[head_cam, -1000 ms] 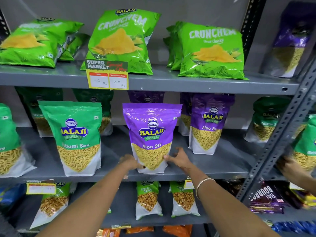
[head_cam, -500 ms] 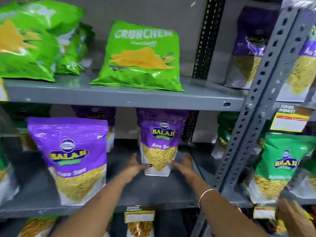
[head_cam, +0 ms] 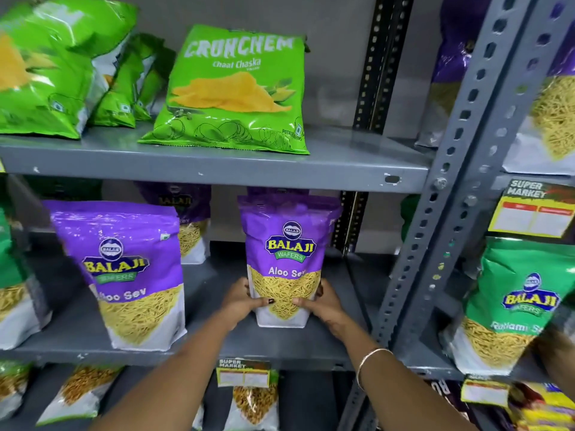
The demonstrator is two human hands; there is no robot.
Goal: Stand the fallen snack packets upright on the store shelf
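A purple Balaji Aloo Sev packet [head_cam: 287, 244] stands upright on the grey middle shelf [head_cam: 217, 349], towards its right end. My left hand [head_cam: 241, 301] grips its lower left side and my right hand [head_cam: 323, 303] grips its lower right side, thumbs across the front. A second purple Aloo Sev packet [head_cam: 130, 269] stands upright to the left, near the shelf's front edge. Two more purple packets stand behind in shadow. On the top shelf a green Crunchem packet [head_cam: 236, 88] leans back against the wall.
A slotted grey upright post [head_cam: 460, 194] stands just right of my hands. Beyond it stands a green Ratlami Sev packet [head_cam: 513, 306] with another person's hand [head_cam: 557, 353] at the edge. Price tags [head_cam: 243, 373] hang on shelf edges. Green Crunchem packets [head_cam: 56, 73] fill the top left.
My hands left the first purple packet and moved right to this one, then closed on its lower sides. The view shifted right and closer.
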